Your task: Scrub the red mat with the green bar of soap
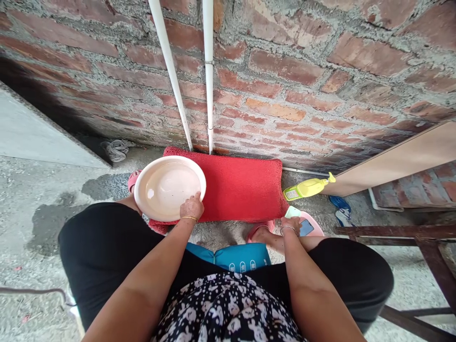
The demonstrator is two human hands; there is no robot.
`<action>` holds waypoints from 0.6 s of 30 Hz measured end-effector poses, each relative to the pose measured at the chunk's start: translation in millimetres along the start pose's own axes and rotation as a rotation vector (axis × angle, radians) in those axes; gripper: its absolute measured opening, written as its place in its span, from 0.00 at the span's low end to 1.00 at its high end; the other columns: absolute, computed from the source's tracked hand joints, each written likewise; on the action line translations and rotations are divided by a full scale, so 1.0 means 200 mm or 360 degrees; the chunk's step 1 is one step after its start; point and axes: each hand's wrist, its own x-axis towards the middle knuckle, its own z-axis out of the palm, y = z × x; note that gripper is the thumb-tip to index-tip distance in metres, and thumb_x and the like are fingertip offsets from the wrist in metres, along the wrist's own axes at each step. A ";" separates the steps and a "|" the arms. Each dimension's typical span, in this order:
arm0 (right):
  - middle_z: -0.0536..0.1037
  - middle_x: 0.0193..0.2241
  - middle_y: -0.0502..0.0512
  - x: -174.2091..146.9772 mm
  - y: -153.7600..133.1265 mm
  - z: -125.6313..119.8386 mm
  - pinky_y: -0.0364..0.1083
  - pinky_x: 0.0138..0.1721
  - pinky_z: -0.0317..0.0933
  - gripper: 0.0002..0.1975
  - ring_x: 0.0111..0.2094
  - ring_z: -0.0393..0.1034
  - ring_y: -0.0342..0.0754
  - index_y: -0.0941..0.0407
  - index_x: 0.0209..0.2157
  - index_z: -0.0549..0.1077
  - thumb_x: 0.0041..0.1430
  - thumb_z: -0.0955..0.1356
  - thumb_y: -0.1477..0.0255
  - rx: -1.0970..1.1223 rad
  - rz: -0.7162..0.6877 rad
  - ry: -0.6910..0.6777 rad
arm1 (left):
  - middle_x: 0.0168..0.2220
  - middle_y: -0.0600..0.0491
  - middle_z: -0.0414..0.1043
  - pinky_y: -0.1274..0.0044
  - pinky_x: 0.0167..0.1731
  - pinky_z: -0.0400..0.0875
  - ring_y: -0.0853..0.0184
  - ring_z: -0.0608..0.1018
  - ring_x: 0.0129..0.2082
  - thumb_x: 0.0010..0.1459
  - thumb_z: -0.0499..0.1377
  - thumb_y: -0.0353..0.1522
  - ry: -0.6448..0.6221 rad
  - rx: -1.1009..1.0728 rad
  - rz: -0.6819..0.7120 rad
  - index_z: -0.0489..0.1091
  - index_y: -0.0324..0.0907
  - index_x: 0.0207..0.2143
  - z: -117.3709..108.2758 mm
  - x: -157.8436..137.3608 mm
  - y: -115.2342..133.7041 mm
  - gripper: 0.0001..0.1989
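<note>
My left hand (192, 208) is closed on the near right rim of a pale pink washbasin (170, 160) with clear water in it. The basin rests on the left part of a red cloth-covered surface (242, 190). My right hand (292, 224) reaches down by the right corner of that surface, its fingers closed around a pale green flat item (292, 212) whose kind I cannot make out. Just beside that hand lies a small pink tray (316, 225) with a grey-blue rectangular thing (305, 227) in it.
A yellow pump bottle (306, 189) stands right of the red surface. Behind are a brick wall (263, 104) and two white pipes (208, 85). Boards lean at both sides. A brown metal frame (399, 231) stands at right. The concrete floor is wet at left.
</note>
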 end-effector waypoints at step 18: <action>0.73 0.40 0.64 0.11 -0.03 0.02 0.52 0.38 0.60 0.24 0.39 0.68 0.58 0.56 0.47 0.68 0.51 0.65 0.59 0.0354 -0.0107 0.0106 | 0.45 0.45 0.70 0.67 0.39 0.68 0.58 0.74 0.44 0.58 0.45 0.35 0.0047 0.0060 0.0021 0.56 0.49 0.57 0.02 0.00 -0.01 0.23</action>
